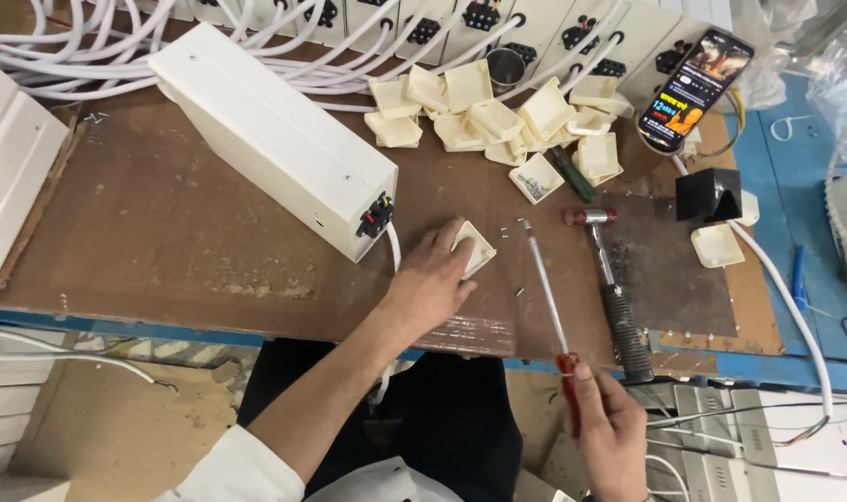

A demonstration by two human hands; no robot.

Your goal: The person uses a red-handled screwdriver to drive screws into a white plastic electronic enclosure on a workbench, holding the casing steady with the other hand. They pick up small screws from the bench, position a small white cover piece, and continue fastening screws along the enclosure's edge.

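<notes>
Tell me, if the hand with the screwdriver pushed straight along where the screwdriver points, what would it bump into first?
Probably the tiny screws lying just past the screwdriver tip on the wooden bench. The right hand aims it up the bench; further on sits the pile of cream plastic covers.

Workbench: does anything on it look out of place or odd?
Yes. A phone with a lit screen leans among the white boxes at the bench's far edge. Small screws lie loose near the left hand. The cream covers sit in a disorderly heap.
</notes>
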